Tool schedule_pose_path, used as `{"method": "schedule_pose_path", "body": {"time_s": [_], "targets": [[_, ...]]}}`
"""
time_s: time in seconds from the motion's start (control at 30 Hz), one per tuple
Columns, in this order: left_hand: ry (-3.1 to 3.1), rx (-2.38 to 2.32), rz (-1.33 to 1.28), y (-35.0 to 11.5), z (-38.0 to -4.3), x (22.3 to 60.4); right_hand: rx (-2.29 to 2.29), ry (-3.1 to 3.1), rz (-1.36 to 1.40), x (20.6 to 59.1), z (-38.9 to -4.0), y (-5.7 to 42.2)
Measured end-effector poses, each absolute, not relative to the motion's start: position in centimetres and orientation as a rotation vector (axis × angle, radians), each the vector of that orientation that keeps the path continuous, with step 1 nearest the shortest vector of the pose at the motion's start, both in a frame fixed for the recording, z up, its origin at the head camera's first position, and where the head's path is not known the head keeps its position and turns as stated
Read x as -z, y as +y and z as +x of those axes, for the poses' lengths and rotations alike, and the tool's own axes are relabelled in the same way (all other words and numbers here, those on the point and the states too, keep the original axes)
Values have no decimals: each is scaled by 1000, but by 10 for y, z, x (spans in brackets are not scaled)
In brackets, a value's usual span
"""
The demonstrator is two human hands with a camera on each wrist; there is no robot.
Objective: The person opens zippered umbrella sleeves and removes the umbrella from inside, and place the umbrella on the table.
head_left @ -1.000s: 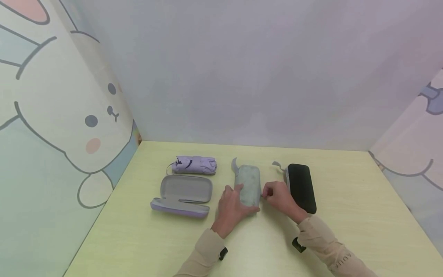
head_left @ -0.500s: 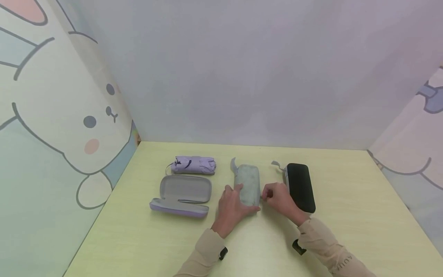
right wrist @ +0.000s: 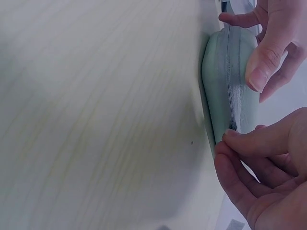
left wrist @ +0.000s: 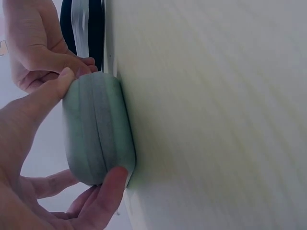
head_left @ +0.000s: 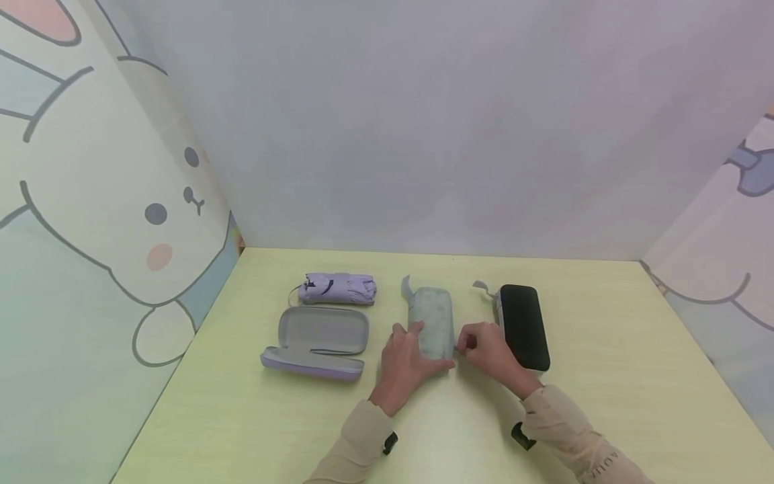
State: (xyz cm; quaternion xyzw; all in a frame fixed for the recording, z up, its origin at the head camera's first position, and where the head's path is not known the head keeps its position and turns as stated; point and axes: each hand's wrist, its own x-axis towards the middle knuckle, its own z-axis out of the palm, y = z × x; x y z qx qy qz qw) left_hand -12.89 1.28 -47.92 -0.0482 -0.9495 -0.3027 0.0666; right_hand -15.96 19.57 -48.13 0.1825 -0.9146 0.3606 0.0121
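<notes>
A pale green zip case [head_left: 437, 316] lies on the table in front of me. My left hand [head_left: 402, 363] grips its near end, thumb on one side and fingers on the other. In the left wrist view, the zip band [left wrist: 93, 129] runs round the end of the case. My right hand [head_left: 486, 346] is at the case's right side. Its thumb and index finger pinch the zipper pull [right wrist: 233, 126], which shows in the right wrist view; the fingertips partly hide it.
To the left, a grey-lined purple case [head_left: 323, 329] lies open, with a folded purple umbrella [head_left: 338, 289] behind it. A black-topped case [head_left: 525, 326] with a strap [head_left: 484, 288] lies right of my right hand. A plain wall [head_left: 435, 134] stands beyond the table [head_left: 605, 376].
My right hand has slid slightly nearer to me along the side of the green case, still pinching the pull. My left hand keeps its hold, and the case stays in place.
</notes>
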Motion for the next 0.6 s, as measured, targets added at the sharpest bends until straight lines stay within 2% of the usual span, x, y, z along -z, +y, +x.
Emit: {"method": "schedule_pose_path", "body": {"time_s": [0.6], "targets": [[-2863,909,-125,15,-129,479,-1143,-2881,509,480,-152,195]]}}
